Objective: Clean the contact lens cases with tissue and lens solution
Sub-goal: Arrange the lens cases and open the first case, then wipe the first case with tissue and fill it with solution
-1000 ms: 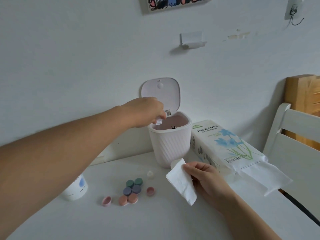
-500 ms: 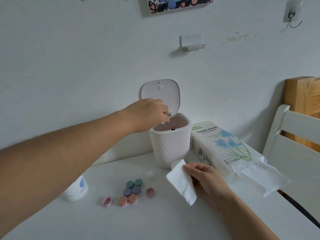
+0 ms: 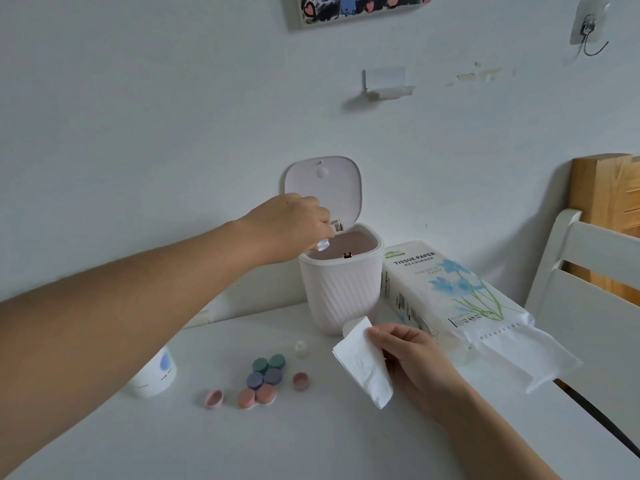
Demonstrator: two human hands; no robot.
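My left hand (image 3: 294, 226) reaches over the open mouth of a small white desktop bin (image 3: 337, 289) and pinches a small pale piece (image 3: 322, 244) just above the opening; what it is cannot be made out. My right hand (image 3: 412, 358) holds a folded white tissue (image 3: 363, 362) above the table. Several round contact lens case pieces in green, purple and pink (image 3: 263, 381) lie clustered on the white table (image 3: 311, 438), with two loose pink caps (image 3: 300, 381) beside them. A white lens solution bottle (image 3: 154, 375) stands at the left, partly hidden by my left arm.
An open tissue paper pack (image 3: 446, 289) lies right of the bin with a sheet hanging out. A small white cap (image 3: 301, 348) sits near the bin's base. A white chair back (image 3: 588, 271) and a wooden frame stand at the right. The wall is close behind.
My left hand has stayed at the bin's mouth, dipping slightly lower toward the opening. My right hand and the tissue have barely moved.
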